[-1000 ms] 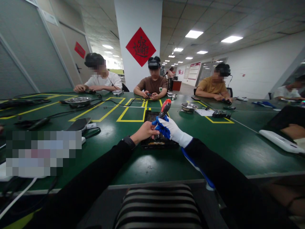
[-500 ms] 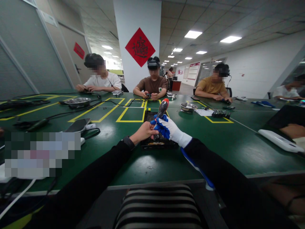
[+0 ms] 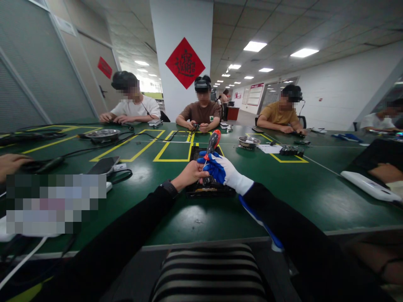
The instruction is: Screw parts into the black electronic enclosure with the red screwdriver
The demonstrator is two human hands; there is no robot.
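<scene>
A screwdriver [image 3: 214, 142] with a dark grey and red handle stands nearly upright, its thin shaft pointing down. My right hand [image 3: 222, 168], in a blue and white glove, is closed on it near the bottom of the handle. Bare and with a watch on the wrist, my left hand [image 3: 191, 174] is pinched beside the shaft; what its fingertips hold is too small to make out. Both hands meet over a black tray [image 3: 190, 194] on the green table [image 3: 157, 222]. A dark part and a brownish strip lie in the tray, partly hidden by my hands.
Metal bowls [image 3: 248, 141] [image 3: 103, 134] stand further back. Black parts [image 3: 291, 151] lie beside a paper at right. A phone [image 3: 103, 165] and cables are at left. Several people sit around the table; a hand [image 3: 14, 165] shows at the left edge.
The screwdriver has tilted slightly and its red collar and shaft now show above my gloved fingers, which have shifted their hold. Another person's hand has come in at the left edge.
</scene>
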